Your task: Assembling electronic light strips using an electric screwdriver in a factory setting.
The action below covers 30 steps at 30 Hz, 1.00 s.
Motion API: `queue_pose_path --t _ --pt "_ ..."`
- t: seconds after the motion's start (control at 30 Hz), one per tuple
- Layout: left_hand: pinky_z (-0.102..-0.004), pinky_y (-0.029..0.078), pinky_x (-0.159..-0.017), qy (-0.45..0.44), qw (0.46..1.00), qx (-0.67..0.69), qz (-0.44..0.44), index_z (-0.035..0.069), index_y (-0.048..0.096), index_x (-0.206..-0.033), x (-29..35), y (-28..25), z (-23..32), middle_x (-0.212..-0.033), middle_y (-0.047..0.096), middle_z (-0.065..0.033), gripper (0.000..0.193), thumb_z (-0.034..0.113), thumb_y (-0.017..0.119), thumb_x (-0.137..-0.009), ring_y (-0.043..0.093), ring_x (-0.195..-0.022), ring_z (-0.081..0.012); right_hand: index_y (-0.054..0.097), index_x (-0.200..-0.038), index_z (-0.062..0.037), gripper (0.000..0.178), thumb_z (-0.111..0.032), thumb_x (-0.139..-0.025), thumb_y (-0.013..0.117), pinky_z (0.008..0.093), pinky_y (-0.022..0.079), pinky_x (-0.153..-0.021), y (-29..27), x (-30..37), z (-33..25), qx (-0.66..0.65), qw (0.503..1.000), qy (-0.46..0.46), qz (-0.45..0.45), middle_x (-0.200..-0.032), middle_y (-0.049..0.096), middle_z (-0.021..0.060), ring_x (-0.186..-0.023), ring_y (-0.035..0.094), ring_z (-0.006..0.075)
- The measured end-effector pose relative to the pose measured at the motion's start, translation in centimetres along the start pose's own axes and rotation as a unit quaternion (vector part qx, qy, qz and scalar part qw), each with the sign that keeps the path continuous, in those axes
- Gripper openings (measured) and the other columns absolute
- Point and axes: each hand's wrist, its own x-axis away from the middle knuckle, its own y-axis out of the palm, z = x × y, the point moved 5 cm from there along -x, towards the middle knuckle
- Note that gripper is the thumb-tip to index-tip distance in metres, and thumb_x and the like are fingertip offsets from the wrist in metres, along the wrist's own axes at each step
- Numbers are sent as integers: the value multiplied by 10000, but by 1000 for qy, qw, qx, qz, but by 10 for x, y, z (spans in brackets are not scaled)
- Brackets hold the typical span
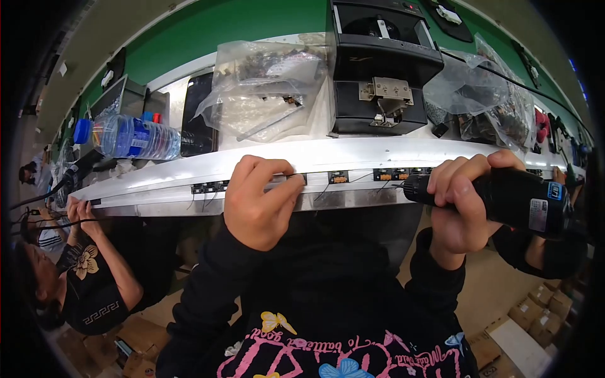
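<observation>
My right hand (pixel 463 205) grips a black electric screwdriver (pixel 523 198), lying sideways with its chuck end pointing left, just in front of the rail. A long white rail (pixel 353 157) runs across the bench edge, with small black components seated along it. One black component with an orange part (pixel 338 177) sits between my hands, a thin dark wire hanging from it. Several similar components (pixel 394 174) are beside the screwdriver's tip. My left hand (pixel 261 205) has bent fingers closed at the rail, over a small black component mostly hidden by the fingertips.
Behind the rail stands a black machine (pixel 384 69) with a metal front mechanism. Clear plastic bags of small parts (pixel 265 82) lie left of it, more bags (pixel 485 94) right. A water bottle (pixel 135 137) lies at left. A co-worker (pixel 88 271) works at the rail's left end.
</observation>
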Motion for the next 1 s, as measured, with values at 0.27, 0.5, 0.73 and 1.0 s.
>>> queue_pose_path --t 0.27,0.5,0.73,1.0 --pt "-352 481 -730 6 1000 -6 7 41 730 -880 2 3 -7 -950 666 -41 245 -56 770 -658 563 -858 -264 399 -1280 -10 468 -14 -851 583 350 454 -554 -1 0 0 4 1000 4 -4 -661 464 76 -520 455 168" --pt "-356 478 -710 -8 999 -29 14 36 718 -883 6 2 -3 -896 648 -50 235 -45 750 -665 568 -829 -254 391 -1311 -10 510 -8 -847 604 362 478 -552 4 -12 -11 -23 999 -16 -44 -664 508 83 -515 485 179" --pt "-358 489 -692 -40 992 -113 38 40 720 -919 15 10 6 -845 629 -61 239 -30 712 -690 588 -809 -240 410 -1345 -37 477 -59 -882 526 359 438 -623 22 -56 -29 -27 986 -84 -141 -702 447 53 -567 449 159" --pt "-362 501 -691 -60 994 -72 49 31 726 -925 15 9 5 -848 632 -79 271 -64 715 -672 593 -795 -257 410 -1358 -50 501 -67 -870 524 380 445 -583 42 -82 -20 15 991 -87 -99 -712 452 54 -556 455 163"
